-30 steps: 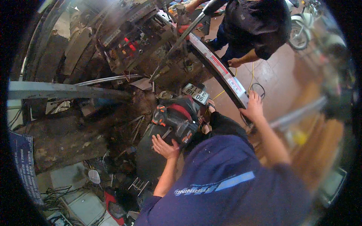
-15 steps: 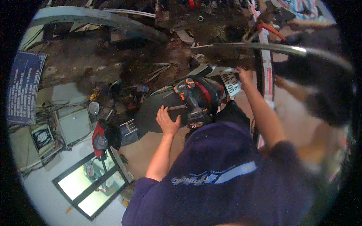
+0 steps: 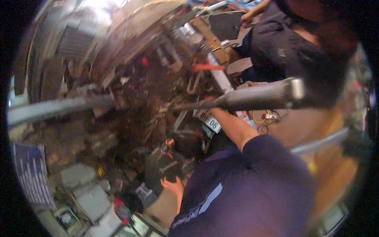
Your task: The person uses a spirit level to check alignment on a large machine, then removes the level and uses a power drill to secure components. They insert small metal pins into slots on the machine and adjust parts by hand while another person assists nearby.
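My left hand (image 3: 173, 184) is open, its fingers spread beside a dark panel (image 3: 152, 170). A wrench (image 3: 168, 167) lies on that panel, just beyond the fingertips. Close by is a black cordless power tool with orange parts (image 3: 170, 147), blurred. My right forearm stretches past a white licence plate (image 3: 214, 124) with dark characters, covering part of it. The right hand (image 3: 213, 100) is at the plate's far end, smeared and partly behind a metal bar (image 3: 256, 96); its fingers are hidden.
Another person in dark clothing (image 3: 272, 47) is at the upper right. An orange-red tool (image 3: 209, 67) lies over a long white strip (image 3: 221, 77). Yellow and black cables (image 3: 263, 118) lie on the floor to the right. A red-backed mirror (image 3: 122, 211) stands at lower left.
The view has swung, so the scene sits lower and further left, and more of the other person shows. My right hand has gone from the plate's edge to its far end. The left stays open.
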Tool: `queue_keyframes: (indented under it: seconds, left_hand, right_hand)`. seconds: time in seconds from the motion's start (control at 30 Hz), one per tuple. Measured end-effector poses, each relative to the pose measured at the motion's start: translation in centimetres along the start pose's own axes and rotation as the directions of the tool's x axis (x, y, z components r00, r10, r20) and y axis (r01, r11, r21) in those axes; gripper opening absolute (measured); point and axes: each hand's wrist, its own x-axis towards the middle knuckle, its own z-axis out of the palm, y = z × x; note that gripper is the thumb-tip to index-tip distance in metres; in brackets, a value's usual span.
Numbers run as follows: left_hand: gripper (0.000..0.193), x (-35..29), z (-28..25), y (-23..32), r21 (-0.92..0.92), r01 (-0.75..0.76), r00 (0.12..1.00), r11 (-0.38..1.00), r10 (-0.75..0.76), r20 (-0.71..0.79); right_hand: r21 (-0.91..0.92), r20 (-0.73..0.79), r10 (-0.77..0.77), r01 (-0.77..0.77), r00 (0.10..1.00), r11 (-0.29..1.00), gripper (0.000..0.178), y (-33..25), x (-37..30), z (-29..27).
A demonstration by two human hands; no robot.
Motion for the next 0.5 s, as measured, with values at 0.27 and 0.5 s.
queue_keyframes:
  seconds: [0.27,0.5]
  left_hand:
    - [0.071,5.1,-1.1,4.8,-0.163,-0.203,0.976,0.965,0.186,-0.115]
    - [0.071,7.1,-3.0,13.4,-0.235,-0.393,0.920,0.889,0.377,-0.110]
  right_hand:
    - [0.526,0.094,-0.186,0.110,0.978,0.843,0.042,-7.9,-12.1,-12.5]
    - [0.239,-0.547,-0.463,0.660,0.698,0.712,0.015,-10.9,-2.4,-29.3]
